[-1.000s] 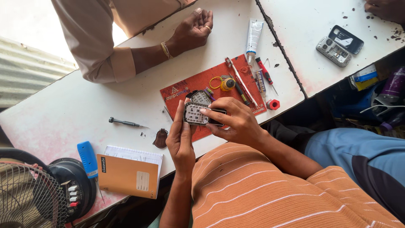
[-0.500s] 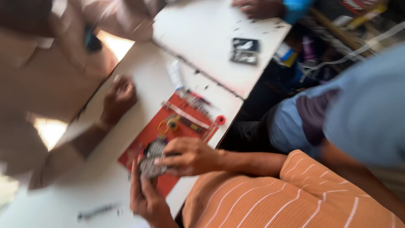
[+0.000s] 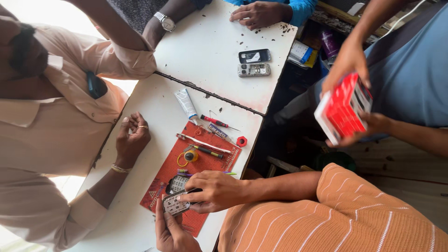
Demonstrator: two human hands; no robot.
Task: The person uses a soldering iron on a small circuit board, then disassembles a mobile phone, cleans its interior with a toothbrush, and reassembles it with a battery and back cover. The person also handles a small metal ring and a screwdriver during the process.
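1. Both hands are on one small phone part. I see my left hand (image 3: 170,228) under the grey keypad board (image 3: 173,204), with its fingers curled up around the board's lower edge.
2. I see my right hand (image 3: 212,190) lying over the top of the board, its fingers pinched on the board's upper end. So both hands are closed on it.
3. The board sits just above the near end of a red work mat (image 3: 207,163) on the white desk (image 3: 154,116).
4. Beside my right hand, on the mat, lies another open phone body (image 3: 178,183).
5. Farther up the mat I see a yellow round tool (image 3: 190,156), a black and yellow screwdriver (image 3: 209,152) and a red-handled screwdriver (image 3: 214,122).
6. A white tube (image 3: 186,103) lies just past the mat.
7. Another person's hand (image 3: 132,137) rests on the desk, left of the mat.
8. On the right, two other hands hold a red box (image 3: 344,109), well away from the desk.
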